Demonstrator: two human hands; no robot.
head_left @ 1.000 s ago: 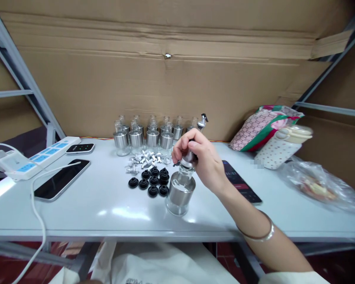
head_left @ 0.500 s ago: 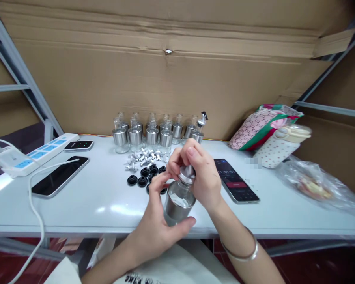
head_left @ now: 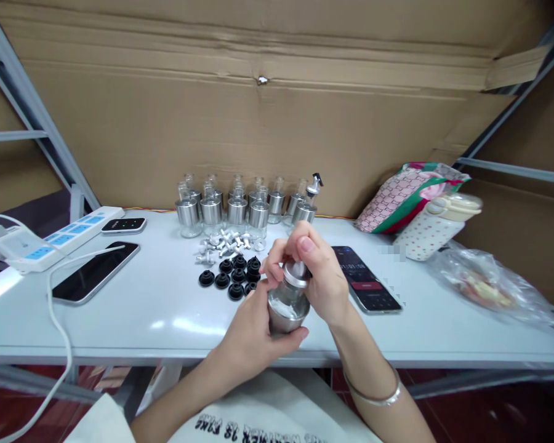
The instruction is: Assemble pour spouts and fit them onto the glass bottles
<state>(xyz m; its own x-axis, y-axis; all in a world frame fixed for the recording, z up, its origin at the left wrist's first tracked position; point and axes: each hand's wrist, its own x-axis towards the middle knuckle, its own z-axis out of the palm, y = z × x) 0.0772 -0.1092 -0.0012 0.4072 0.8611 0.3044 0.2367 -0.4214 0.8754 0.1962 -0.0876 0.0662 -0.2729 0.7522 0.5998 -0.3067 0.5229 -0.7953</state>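
Backdrop: cardboard sheet (head_left: 277, 123) stands behind the white worktop (head_left: 166, 320), walling off its far edge between metal shelf struts.
Worktop: carries everything; its near middle is where both hands meet.
Bags: one patterned pouch (head_left: 406, 194) and one dotted case (head_left: 431, 234) lie at the far right, beside one clear plastic bag (head_left: 484, 283).
Power strip: one, at the far left (head_left: 60, 237), a white cable trailing off the front edge.
Phones: three – two dark at the left (head_left: 95, 274), (head_left: 124, 225), one lit at the right (head_left: 364, 286), just beside the right wrist.
Bottle row: about ten steel-sleeved glass bottles (head_left: 237, 209) along the back; one at the right end wears a pourer.
Held bottle: one (head_left: 287, 304), lifted just above the front edge, tilted toward the person.
Left hand: (head_left: 252, 335) grip wrapped around the bottle's body, steadying it.
Right hand: (head_left: 316, 277) fingertips pinched on the metal cap (head_left: 297, 275) at the neck.
Small parts: about nine black stoppers (head_left: 233, 277); a heap of silver spouts (head_left: 224, 243), too clustered to count.
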